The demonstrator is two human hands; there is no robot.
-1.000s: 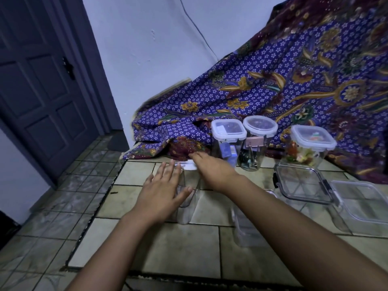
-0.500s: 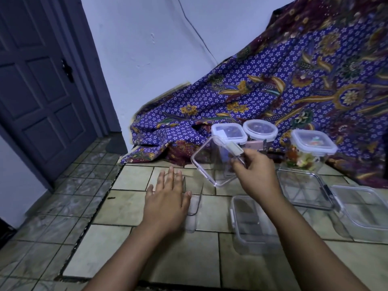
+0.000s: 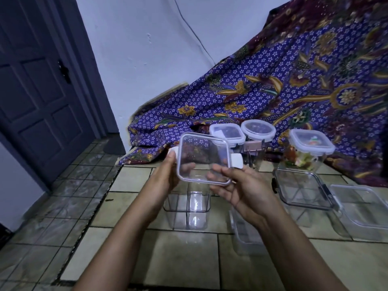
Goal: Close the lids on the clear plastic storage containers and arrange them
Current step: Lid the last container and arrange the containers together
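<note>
I hold a clear square lid (image 3: 202,159) with white side clips in both hands, tilted toward me above the floor. My left hand (image 3: 165,176) grips its left edge and my right hand (image 3: 237,185) supports its right underside. Directly below stands an open tall clear container (image 3: 186,204) with no lid. A second open clear container (image 3: 243,234) lies partly hidden under my right forearm. Three lidded containers stand at the back: a square one (image 3: 227,134), a round one (image 3: 258,130) and a square one with colourful contents (image 3: 310,147).
A large clear square container with dark clips (image 3: 304,190) and another wide clear container (image 3: 363,208) sit at the right. A purple patterned cloth (image 3: 294,80) drapes behind. A dark door (image 3: 37,91) is at the left. Tiled floor (image 3: 184,259) spreads in front.
My right hand picked the lid up from the floor and raised it. My left hand left the open container's top and now grips the lid's left edge.
</note>
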